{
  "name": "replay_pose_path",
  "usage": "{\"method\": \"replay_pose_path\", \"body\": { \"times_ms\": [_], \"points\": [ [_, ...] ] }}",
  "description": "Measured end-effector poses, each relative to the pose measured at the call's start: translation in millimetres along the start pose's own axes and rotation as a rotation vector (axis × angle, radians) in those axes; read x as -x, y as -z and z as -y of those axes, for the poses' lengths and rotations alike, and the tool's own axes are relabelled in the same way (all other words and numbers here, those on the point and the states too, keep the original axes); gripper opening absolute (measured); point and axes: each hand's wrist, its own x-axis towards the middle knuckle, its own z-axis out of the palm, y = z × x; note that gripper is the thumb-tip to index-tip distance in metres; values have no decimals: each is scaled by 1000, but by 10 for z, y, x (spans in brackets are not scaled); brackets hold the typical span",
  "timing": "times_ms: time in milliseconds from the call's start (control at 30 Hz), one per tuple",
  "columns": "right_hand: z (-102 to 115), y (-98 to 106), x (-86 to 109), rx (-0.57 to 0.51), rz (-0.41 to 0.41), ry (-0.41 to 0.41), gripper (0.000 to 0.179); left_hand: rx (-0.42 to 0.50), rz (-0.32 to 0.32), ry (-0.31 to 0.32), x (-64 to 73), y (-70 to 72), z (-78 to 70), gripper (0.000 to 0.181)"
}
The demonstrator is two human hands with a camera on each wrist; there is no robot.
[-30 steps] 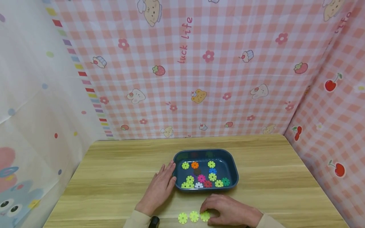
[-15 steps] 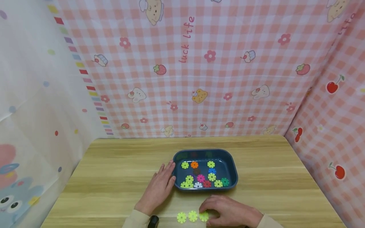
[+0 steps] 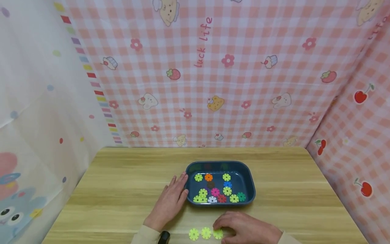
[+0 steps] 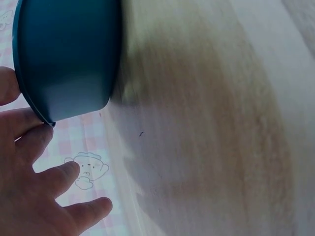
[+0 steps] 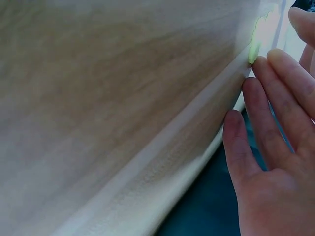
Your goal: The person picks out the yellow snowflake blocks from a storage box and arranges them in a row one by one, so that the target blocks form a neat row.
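My left hand (image 3: 168, 204) lies at the left end of a dark blue tray (image 3: 250, 189), its fingers stretched out and touching the rim. In the left wrist view, the thumb and fingertips meet the tray's edge (image 4: 37, 110), with the other fingers spread apart. Three yellow-green notched discs stand in a row in front of the tray: a left one (image 3: 193, 234), a middle one (image 3: 206, 233) and a right one (image 3: 217, 234). My right hand (image 3: 248, 228) rests at the right disc, fingertips touching it, thumb apart. Part of this disc is hidden by the fingers.
Inside the tray lie several loose notched discs: yellow-green, an orange one (image 3: 208, 177), a pink one (image 3: 215, 192), a blue one (image 3: 227, 184) and others. The wooden table (image 3: 131, 183) ends at patterned cloth (image 3: 195, 84) behind and at both sides.
The view has shifted slightly. Both hands stay in place, the left at the tray and the right at the right-hand disc; the row of discs looks the same.
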Motion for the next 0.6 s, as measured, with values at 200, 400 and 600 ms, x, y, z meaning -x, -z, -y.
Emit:
{"method": "replay_pose_path", "body": {
  "times_ms": [200, 400, 600],
  "points": [
    [16, 6, 7, 14, -10, -9, 38, 5, -4, -14, -12, -5, -3, 52],
    [23, 13, 5, 0, -15, -13, 39, 0, -5, -13, -23, -4, 11, 52],
    [53, 20, 24, -58, -34, -36, 38, -2, -1, -14, -15, -1, 17, 52]
  ]
}}
